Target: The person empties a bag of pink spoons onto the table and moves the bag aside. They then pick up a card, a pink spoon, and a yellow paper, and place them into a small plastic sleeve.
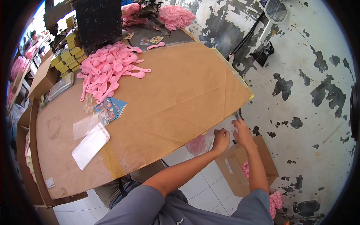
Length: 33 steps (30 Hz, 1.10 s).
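Both hands are beyond the table's right front edge, over a clear plastic bag [198, 145] that shows some pink through it. My left hand [221, 141] is closed, its fingers pinched on the plastic. Just to the right, my right hand [243, 134] has bent fingers at the bag's upper part; the exact grip is small and partly hidden. On the table lies a heap of pink plastic spoons [110, 67], with one spoon [156, 45] apart from it. Blue printed cards [111, 110] are fanned out below the heap. A stack of clear plastic sleeves [91, 145] lies nearer me.
Brown cardboard covers the table [176, 101]. An open carton [234, 168] with pink items stands on the floor below my hands, beside a peeling wall [300, 123]. Yellow-edged card stacks [69, 54] and a black board [98, 24] are at the back left.
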Each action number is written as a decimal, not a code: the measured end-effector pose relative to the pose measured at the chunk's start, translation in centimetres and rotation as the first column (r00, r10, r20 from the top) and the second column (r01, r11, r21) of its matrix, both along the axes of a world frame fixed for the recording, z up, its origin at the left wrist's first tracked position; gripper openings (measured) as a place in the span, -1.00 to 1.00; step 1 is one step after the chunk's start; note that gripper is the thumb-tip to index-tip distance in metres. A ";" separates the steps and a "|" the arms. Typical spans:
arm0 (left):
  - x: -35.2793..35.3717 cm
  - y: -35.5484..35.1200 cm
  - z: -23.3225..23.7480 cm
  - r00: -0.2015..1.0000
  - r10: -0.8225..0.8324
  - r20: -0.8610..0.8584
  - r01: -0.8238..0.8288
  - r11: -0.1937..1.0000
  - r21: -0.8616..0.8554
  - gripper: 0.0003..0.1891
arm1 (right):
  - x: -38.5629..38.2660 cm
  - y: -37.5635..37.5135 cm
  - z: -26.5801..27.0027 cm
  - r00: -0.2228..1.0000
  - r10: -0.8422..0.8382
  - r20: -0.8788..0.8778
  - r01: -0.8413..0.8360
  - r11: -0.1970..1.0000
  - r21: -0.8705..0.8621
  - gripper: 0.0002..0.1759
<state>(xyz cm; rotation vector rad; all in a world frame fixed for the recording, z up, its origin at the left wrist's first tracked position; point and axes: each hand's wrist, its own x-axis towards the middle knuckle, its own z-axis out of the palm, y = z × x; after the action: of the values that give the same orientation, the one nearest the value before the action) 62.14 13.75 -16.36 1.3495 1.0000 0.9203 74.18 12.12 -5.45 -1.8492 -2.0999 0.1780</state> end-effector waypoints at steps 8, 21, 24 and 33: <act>-0.8 -1.2 1.8 0.987 -0.156 0.032 0.154 0.987 0.045 -0.69 | 3.4 4.3 0.2 0.974 0.185 -0.130 -0.226 0.766 -0.602 -0.30; -2.9 -1.6 2.3 0.982 -0.166 0.090 0.148 0.973 0.180 -0.74 | 3.2 12.2 -8.3 0.952 0.270 -0.142 -0.293 0.677 -0.675 -0.22; -3.3 -1.9 3.7 0.981 -0.140 0.131 0.123 0.983 0.133 -0.75 | 3.9 12.5 -10.4 0.956 0.283 -0.078 -0.274 0.763 -0.585 -0.22; -4.0 -1.4 4.2 0.992 -0.033 0.120 0.010 0.981 0.192 -0.73 | 4.8 11.7 -13.0 0.944 0.331 0.015 -0.276 0.809 -0.519 -0.20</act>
<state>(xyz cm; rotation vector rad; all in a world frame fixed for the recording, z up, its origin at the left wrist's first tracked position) 58.11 12.34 -12.11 1.4416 0.8176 1.0914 78.98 23.79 -18.48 -1.7892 -2.6066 0.8089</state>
